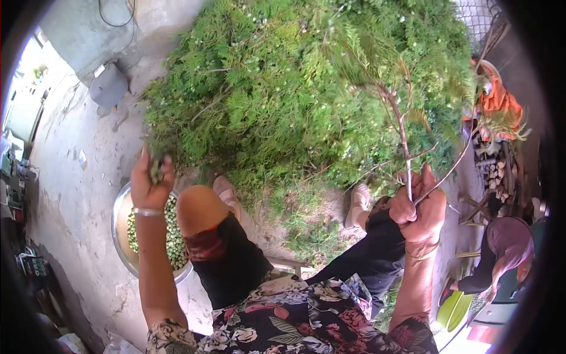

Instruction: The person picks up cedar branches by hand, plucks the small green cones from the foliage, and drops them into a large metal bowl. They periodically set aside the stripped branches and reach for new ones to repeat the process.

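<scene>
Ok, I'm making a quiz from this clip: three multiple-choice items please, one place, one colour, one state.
1. The metal bowl lies: A below the left hand; B far right; C top edge.
2. The fruits in it are: A red; B green; C yellow.
3. The right hand is: A open; B hanging loose; C shut on a branch.
A, its rim shows under the raised hand; B, all look green; C, it wraps the branch.

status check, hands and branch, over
Left hand shut on green fruit, by bowl. Right hand shut on branch. Foliage pile ahead, nothing blocking.
</scene>
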Available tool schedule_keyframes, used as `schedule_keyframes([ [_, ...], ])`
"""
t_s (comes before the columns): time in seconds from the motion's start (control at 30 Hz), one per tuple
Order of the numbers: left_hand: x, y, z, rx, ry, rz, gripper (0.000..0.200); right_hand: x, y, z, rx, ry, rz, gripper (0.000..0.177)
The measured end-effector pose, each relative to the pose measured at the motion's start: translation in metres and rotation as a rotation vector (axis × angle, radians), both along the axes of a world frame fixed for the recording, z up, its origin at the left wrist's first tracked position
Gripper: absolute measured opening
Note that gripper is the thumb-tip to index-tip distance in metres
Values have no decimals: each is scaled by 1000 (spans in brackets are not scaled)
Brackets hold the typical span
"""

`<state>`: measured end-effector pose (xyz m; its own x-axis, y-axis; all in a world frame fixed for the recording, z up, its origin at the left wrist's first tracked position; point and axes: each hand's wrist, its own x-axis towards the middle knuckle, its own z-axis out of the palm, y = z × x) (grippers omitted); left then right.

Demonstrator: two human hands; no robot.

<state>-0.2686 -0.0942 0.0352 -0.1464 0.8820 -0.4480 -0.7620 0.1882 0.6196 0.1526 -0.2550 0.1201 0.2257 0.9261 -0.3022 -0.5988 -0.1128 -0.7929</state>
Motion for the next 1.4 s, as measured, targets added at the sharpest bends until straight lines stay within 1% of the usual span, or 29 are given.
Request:
schedule_keyframes([
  [0.07, -42, -29, -38, -59, -30, 47, 15, 2, -13, 4, 42, 50, 28, 57],
  [0.13, -94, -56, -88, -101, 55, 55, 12, 1, -27, -1, 75, 112, 58, 59],
  [0.23, -146, -97, -124, -181, 119, 94, 8, -2, -44, -15, 85, 175, 140, 61],
  [0.3, -191, -113, -173, -174, 431, 2, 24, -5, -54, -23, 110, 184, 167, 61],
  [0.33, -198, -117, -189, -168, 435, 2, 24, -6, -58, -25, 130, 196, 188, 62],
  [0.37, -204, -118, -202, -203, 885, 63, 36, -13, -61, -24, 131, 197, 199, 62],
  [0.4, -211, -120, -208, -231, 1335, 126, 47, -14, -65, -30, 139, 255, 204, 63],
  [0.43, -231, -123, -205, -300, 1417, -109, 62, -15, -69, -35, 147, 306, 224, 63],
  [0.47, -232, -127, -196, -290, 1426, -121, 62, -17, -73, -41, 156, 357, 239, 64],
  [0.53, -227, -133, -180, -623, 1786, -110, 61, -20, -81, -50, 169, 406, 278, 64],
  [0.57, -229, -135, -184, -664, 1936, -67, 58, -22, -85, -52, 163, 410, 283, 65],
  [0.6, -216, -133, -168, -650, 1949, -78, 58, -25, -88, -53, 156, 414, 288, 65],
  [0.67, -188, -135, -137, -467, 1955, -14, 53, -26, -91, -61, 161, 368, 318, 66],
  [0.7, -183, -130, -143, -166, 1889, 191, 50, -29, -92, -62, 119, 338, 298, 65],
  [0.73, -143, -123, -103, -88, 1709, 113, 43, -33, -91, -62, 75, 306, 283, 64],
  [0.77, -112, -119, -83, 90, 1445, 59, 34, -36, -90, -66, 52, 295, 262, 61],
  [0.8, -60, -122, -45, 161, 1157, 42, 26, -41, -88, -66, 8, 163, 209, 57],
  [0.83, -17, -125, -12, 242, 1113, -63, 25, -50, -83, -62, -72, -48, 161, 56],
  [0.87, 4, -123, -4, 400, 1094, -261, 32, -58, -78, -57, -148, -259, 111, 56],
  [0.9, 44, -132, 13, 451, 1069, -269, 31, -64, -75, -55, -126, -345, 120, 54],
  [0.93, 68, -137, 27, 612, 1160, -463, 44, -68, -72, -54, -105, -463, 144, 53],
  [1.0, 121, -154, 26, 578, 566, -621, 65, -82, -65, -60, -53, -667, 32, 42],
  [1.03, 139, -158, 21, 543, 438, -699, 72, -88, -62, -64, -15, -847, -26, 33],
  [1.07, 155, -160, 14, 505, 307, -773, 80, -89, -59, -87, 85, -1134, -103, 29],
  [1.13, 182, -160, -2, 501, 98, -754, 79, -101, -62, -74, -51, -1555, -78, 32],
  [1.2, 195, -148, -23, 506, 16, -690, 72, -101, -64, -86, -26, -1583, -85, 35],
  [1.27, 200, -137, -32, 272, -313, -692, 59, -104, -65, -98, -2, -1609, -82, 40],
  [1.3, 202, -132, -38, 217, -423, -714, 46, -107, -66, -102, 30, -1637, -103, 41],
  [1.4, 203, -123, -44, 223, -397, -784, 38, -110, -66, -108, 79, -1661, -152, 43],
])
